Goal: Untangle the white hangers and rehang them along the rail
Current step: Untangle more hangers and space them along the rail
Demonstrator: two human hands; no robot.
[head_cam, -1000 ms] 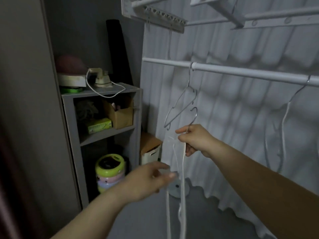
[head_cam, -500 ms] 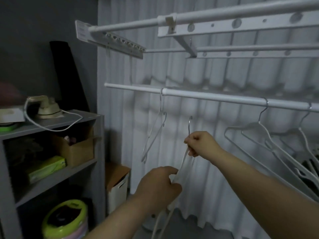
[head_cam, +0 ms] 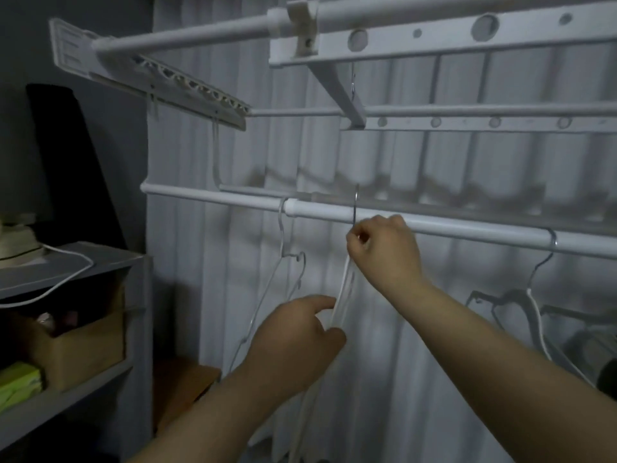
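A white rail point(head_cam: 434, 225) runs across the middle of the view. My right hand point(head_cam: 384, 252) pinches the neck of a white hanger point(head_cam: 344, 295), whose metal hook point(head_cam: 356, 205) stands at the rail, its tip just above it. My left hand point(head_cam: 293, 342) grips the same hanger's white body lower down. Another white hanger point(head_cam: 283, 262) hangs on the rail to the left. To the right, a further hanger point(head_cam: 537, 305) hangs from the rail by its metal hook.
A drying rack point(head_cam: 434, 38) with bars and a slotted arm point(head_cam: 187, 85) hangs overhead. White curtains point(head_cam: 434, 162) fill the background. A grey shelf unit point(head_cam: 66, 272) at left holds a cable, a cardboard box point(head_cam: 86, 342) and a green pack point(head_cam: 16, 385).
My right hand has lifted the hanger upward, so its hook now reaches the rail. My left hand rose with it along the hanger body. The view has tilted up.
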